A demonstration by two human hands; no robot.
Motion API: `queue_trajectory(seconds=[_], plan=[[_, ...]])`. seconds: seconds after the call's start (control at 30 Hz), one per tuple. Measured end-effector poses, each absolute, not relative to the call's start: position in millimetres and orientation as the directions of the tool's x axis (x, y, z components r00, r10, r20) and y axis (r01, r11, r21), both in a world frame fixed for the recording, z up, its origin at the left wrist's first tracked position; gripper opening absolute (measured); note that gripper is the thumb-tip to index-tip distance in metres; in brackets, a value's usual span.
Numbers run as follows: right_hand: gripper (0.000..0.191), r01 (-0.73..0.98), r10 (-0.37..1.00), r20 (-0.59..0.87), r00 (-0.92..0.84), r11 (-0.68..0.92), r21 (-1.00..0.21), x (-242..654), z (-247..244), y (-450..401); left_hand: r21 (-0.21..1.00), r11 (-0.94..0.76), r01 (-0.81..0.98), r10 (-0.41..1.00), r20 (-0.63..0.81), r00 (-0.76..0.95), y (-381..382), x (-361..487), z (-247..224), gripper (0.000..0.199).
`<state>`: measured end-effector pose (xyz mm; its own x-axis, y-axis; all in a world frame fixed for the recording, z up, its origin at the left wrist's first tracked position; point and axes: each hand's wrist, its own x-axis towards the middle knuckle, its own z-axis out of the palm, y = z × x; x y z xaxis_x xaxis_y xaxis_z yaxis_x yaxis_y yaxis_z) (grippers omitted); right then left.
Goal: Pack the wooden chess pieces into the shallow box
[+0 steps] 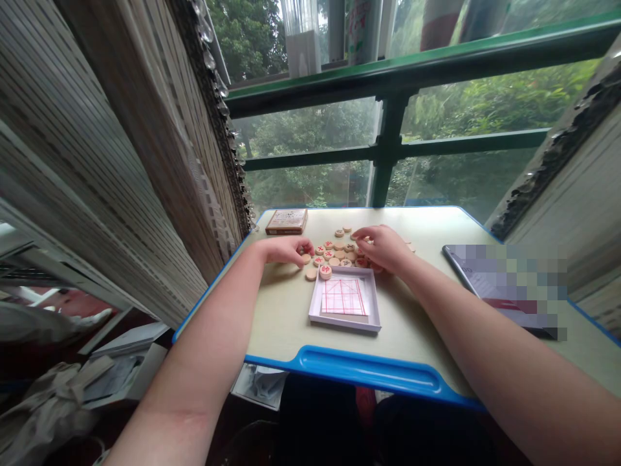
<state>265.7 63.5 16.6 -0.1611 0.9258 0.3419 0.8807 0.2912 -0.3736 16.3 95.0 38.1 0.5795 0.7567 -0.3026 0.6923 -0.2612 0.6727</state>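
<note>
Round wooden xiangqi pieces with red or dark characters lie in a loose cluster on the pale table. My left hand (290, 251) is at the cluster's left side, fingers curled and closed around a xiangqi piece (305, 259). My right hand (384, 247) rests over the right side of the pieces, its fingers bent and apart and partly hiding those below. In front stands a shallow white box tray (376, 304) holding a folded paper board with red lines (342, 298). One larger piece with a red character (325, 272) sits at the tray's far left corner.
A flat printed box (287, 221) lies at the table's far left. On the right is a dark-edged tablet-like object (460, 268), partly blurred out. The table (286, 317) has a blue rim with a groove (369, 372) at the front. Curtains and a green-framed window (388, 142) surround it.
</note>
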Motion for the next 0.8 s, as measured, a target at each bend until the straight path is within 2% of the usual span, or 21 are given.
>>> queue_trajectory(seconds=[0.2, 0.37, 0.63, 0.8], plan=[[0.02, 0.885, 0.933, 0.193, -0.305, 0.352, -0.305, 265, 17, 66, 0.674, -0.269, 0.688, 0.844, -0.18, 0.506, 103, 22, 22, 0.031], [0.024, 0.91, 0.932, 0.182, -0.312, 0.348, -0.224, 263, 15, 66, 0.736, -0.252, 0.628, 0.828, -0.172, 0.533, 108, 21, 16, 0.035], [0.028, 0.889, 0.923, 0.154, -0.352, 0.381, -0.252, 264, 18, 61, 0.709, -0.257, 0.657, 0.826, -0.192, 0.53, 105, 22, 18, 0.049], [0.027, 0.891, 0.927, 0.147, -0.346, 0.374, -0.258, 264, 18, 63, 0.751, -0.267, 0.604, 0.829, -0.141, 0.542, 107, 25, 15, 0.059]])
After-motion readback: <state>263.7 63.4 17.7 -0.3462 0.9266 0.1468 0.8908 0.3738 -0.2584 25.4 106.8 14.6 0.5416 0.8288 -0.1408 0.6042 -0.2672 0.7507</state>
